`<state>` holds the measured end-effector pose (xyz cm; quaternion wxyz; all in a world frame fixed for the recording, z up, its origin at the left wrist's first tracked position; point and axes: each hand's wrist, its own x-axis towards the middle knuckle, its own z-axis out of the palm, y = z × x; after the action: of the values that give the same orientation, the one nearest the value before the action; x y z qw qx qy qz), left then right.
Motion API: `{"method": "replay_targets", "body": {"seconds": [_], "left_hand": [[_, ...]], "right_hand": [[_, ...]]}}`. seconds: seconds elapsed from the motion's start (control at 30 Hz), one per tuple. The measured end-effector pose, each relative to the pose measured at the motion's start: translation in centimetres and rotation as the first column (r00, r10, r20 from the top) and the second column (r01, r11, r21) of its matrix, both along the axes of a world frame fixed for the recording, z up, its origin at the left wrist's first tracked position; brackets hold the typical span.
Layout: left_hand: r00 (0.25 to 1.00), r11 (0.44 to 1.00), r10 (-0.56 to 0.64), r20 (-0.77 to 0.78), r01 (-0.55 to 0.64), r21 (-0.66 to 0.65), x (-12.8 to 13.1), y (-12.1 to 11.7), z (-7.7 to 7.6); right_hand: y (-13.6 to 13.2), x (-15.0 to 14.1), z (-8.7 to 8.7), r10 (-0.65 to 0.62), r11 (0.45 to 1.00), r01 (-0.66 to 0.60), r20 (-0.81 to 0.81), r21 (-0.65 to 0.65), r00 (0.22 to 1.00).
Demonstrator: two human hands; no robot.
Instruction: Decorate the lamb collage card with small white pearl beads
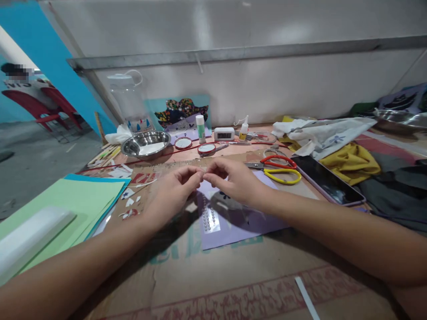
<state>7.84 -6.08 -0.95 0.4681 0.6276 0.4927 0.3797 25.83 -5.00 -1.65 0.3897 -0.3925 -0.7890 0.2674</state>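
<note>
The left hand (173, 189) and right hand (239, 181) are pinched at the fingertips, on what cannot be told, while below them, on purple paper (240, 232), a bead sheet (211, 218) is not yet emptied, and leftward, paper scraps (130, 202) are already cut.

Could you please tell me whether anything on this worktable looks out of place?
Slightly: paper scraps lie scattered left of the left hand, and a white strip lies alone near the picture's bottom edge, apart from them.
</note>
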Motion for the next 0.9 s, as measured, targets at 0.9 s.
{"method": "replay_targets", "body": {"seconds": [0.9], "left_hand": [[0.99, 0.973, -0.063, -0.125, 0.089, 0.214, -0.4, -0.5, -1.8]], "right_hand": [[-0.8, 0.0, -2.9, 0.102, 0.992, -0.12, -0.325, -0.034, 0.94]]}}
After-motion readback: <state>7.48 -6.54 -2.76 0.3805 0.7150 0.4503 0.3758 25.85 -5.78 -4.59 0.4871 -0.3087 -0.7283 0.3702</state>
